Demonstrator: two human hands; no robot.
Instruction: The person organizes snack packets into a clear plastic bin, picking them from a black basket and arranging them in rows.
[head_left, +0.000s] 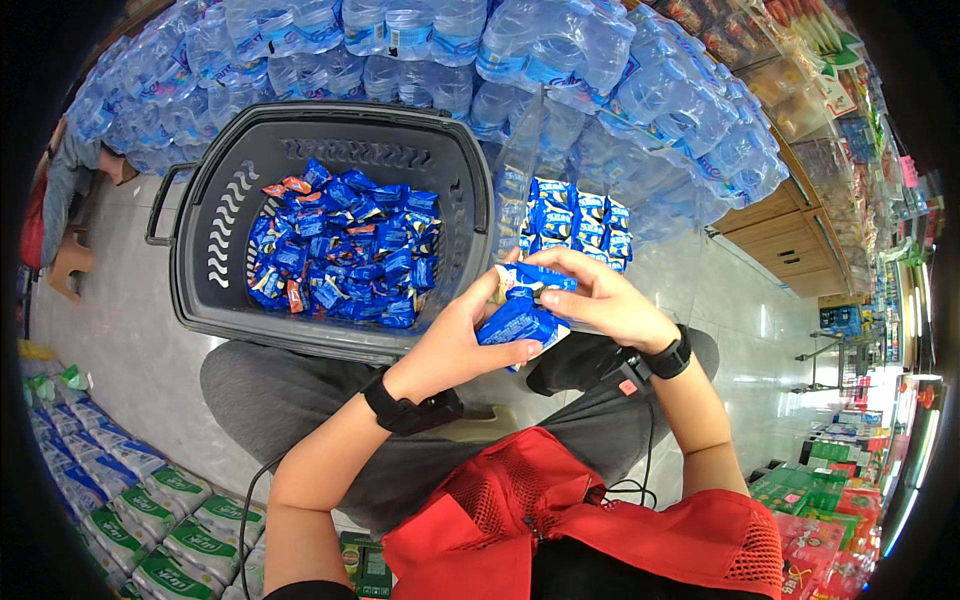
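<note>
My left hand holds several blue snack packets, its thumb lying across the front of them. The fingers of my right hand pinch the top of these packets. To the left stands a dark grey plastic basket with many small blue packets and a few orange ones loose at its bottom. Just beyond my right hand, a clear plastic box contains blue and white packets lined up in rows.
Shrink-wrapped water bottles are stacked behind the basket. At far left are a person's leg and a brown plastic stool. Wrapped packs lie at lower left, a wooden cabinet stands right. A black cable hangs by my left arm.
</note>
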